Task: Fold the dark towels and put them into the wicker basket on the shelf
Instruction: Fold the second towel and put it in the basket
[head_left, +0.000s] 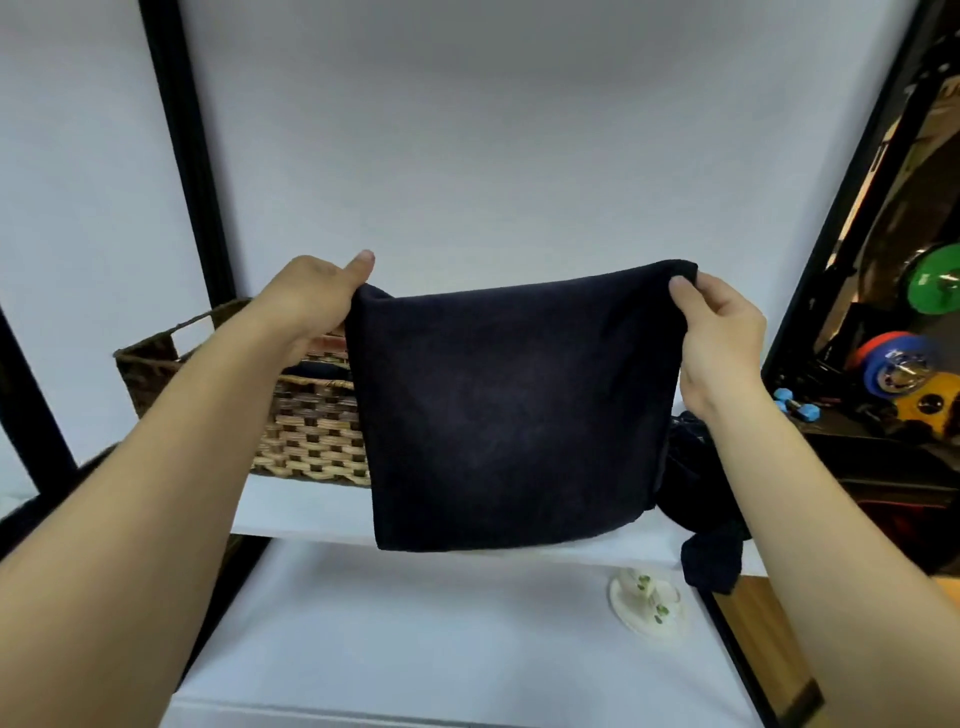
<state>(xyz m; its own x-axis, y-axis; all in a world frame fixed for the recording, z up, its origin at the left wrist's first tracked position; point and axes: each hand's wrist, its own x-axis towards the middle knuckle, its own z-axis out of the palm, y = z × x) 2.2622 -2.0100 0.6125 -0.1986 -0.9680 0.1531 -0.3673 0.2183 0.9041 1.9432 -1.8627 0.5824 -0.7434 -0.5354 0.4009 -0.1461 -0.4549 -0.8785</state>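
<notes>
Both grips, left hand (306, 299) and right hand (719, 338), pinch a half-folded dark towel (509, 410); wicker basket (311, 415) beside the left grip holds one, crumpled towels (701, 499) below the right grip remain

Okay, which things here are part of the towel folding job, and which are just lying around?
Part of the job:
held towel, gripped by left hand and right hand
wicker basket
crumpled towels
shelf

Lying about:
cup and saucer
weight plates
blue dumbbell
</notes>
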